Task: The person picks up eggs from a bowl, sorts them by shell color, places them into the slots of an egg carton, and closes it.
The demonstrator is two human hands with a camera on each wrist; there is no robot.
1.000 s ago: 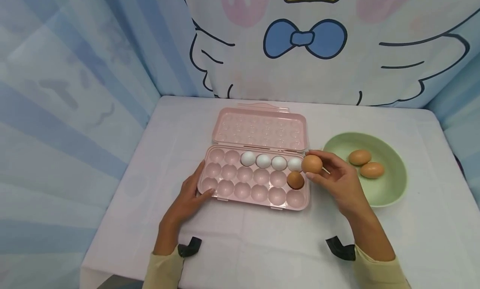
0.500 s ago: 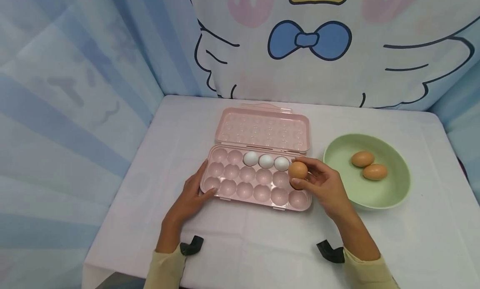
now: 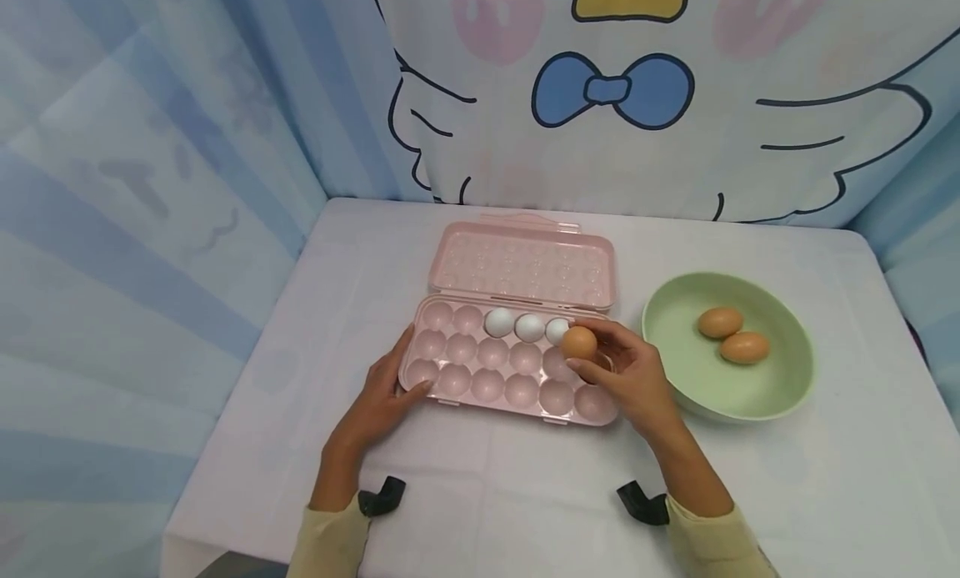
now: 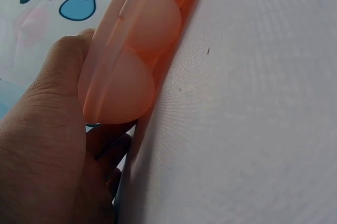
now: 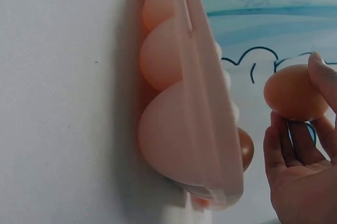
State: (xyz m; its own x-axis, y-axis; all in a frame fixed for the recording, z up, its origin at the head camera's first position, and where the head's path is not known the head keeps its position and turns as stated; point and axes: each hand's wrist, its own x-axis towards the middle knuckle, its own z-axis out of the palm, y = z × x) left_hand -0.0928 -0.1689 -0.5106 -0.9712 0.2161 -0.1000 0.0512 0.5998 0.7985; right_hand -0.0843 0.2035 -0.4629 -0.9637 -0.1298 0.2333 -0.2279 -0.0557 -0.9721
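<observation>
My right hand [image 3: 636, 384] pinches a brown egg [image 3: 579, 343] between thumb and fingers, over the right part of the pink egg box [image 3: 467, 404]. In the right wrist view this held egg [image 5: 295, 92] is raised above the box's rim. Another brown egg [image 5: 246, 149] sits in the middle row's right-end cup, mostly hidden by the hand in the head view. White eggs [image 3: 529, 328] fill cups of the back row; three show. At the box's left end, my left hand [image 3: 381, 399] grips it, thumb on the front corner and fingers along the side.
The box's lid [image 3: 525, 265] lies folded back behind it. To the right stands a green bowl [image 3: 720, 399] with two brown eggs [image 3: 731, 336] in it. A patterned curtain [image 3: 600, 161] hangs behind the white-covered table [image 3: 495, 495].
My right hand has carried the brown egg leftward from the box's right edge to over the middle row, now covering the rightmost white egg. My left hand keeps its grip.
</observation>
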